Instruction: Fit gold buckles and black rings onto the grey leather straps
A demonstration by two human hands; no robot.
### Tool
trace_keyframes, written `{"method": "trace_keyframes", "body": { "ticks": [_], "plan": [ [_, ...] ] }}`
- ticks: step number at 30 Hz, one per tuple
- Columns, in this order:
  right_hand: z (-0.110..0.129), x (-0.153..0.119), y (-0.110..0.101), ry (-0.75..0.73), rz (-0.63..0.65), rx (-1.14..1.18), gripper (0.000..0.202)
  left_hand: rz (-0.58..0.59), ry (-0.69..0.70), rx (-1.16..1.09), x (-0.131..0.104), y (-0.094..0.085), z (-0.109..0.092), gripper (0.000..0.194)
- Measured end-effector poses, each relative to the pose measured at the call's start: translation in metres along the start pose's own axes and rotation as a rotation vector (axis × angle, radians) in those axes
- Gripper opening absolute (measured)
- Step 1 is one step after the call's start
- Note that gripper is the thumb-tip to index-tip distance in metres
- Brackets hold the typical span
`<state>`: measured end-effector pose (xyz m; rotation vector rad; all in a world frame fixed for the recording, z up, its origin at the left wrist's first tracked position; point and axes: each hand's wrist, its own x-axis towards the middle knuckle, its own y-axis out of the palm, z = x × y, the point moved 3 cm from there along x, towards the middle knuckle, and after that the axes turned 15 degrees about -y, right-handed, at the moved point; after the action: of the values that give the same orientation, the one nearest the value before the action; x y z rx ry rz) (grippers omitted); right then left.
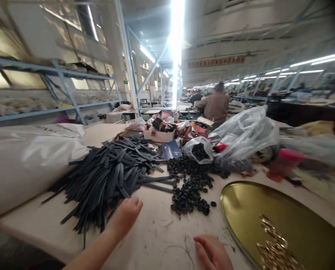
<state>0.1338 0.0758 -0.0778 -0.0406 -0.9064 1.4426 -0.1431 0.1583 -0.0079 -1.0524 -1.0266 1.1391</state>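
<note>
My left hand is at the lower right edge of a heap of dark flat straps. Its fingers are curled closed, and whatever they hold is hidden. To the right, my right hand is low over the table with nothing visible in it, its thumb and a finger slightly apart. Beyond it, small black rings are spread in a pile, with one loose ring at the side. On the right lies a gold-coloured oval tray holding shiny gold metal pieces.
A large white sack lies along the left. Behind the piles are a clear bag of black pieces, a blue card and a cardboard box. Clear plastic and a pink-lidded jar stand right. A person is farther back.
</note>
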Motion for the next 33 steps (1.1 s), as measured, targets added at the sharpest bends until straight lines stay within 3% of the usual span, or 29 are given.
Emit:
{"method": "trace_keyframes", "body": {
  "ticks": [4,7,11,16,19,22,25,29,33],
  "plan": [
    [0.011,0.0,-0.006,0.013,-0.032,0.03,0.016,0.105,0.221,-0.058,-0.034,0.003,-0.092,0.017],
    [0.01,-0.002,-0.009,0.036,-0.027,0.056,0.016,0.163,0.292,-0.115,-0.045,0.004,-0.128,0.016],
    [0.001,0.005,-0.019,0.04,-0.004,-0.031,0.021,0.22,0.201,-0.154,-0.038,0.003,-0.122,0.024],
    [-0.022,0.037,-0.044,0.034,0.041,-0.194,0.027,0.324,0.048,-0.304,-0.038,-0.007,-0.106,0.027],
    [-0.035,0.059,-0.051,0.023,0.102,-0.25,0.024,0.375,-0.072,-0.527,-0.047,-0.025,-0.109,0.022],
    [-0.043,0.072,-0.048,0.015,0.192,-0.281,0.017,0.5,-0.188,-0.813,-0.059,-0.037,-0.121,0.025],
    [-0.046,0.073,-0.043,0.013,0.244,-0.287,0.014,0.654,-0.303,-1.047,-0.073,-0.038,-0.135,0.03],
    [-0.046,0.07,-0.045,0.037,0.247,-0.247,0.012,0.88,-0.53,-1.499,-0.091,-0.033,-0.147,0.022],
    [-0.039,0.061,-0.05,0.1,0.193,-0.13,0.008,0.969,-0.635,-1.696,-0.097,-0.032,-0.151,0.016]
  ]
}}
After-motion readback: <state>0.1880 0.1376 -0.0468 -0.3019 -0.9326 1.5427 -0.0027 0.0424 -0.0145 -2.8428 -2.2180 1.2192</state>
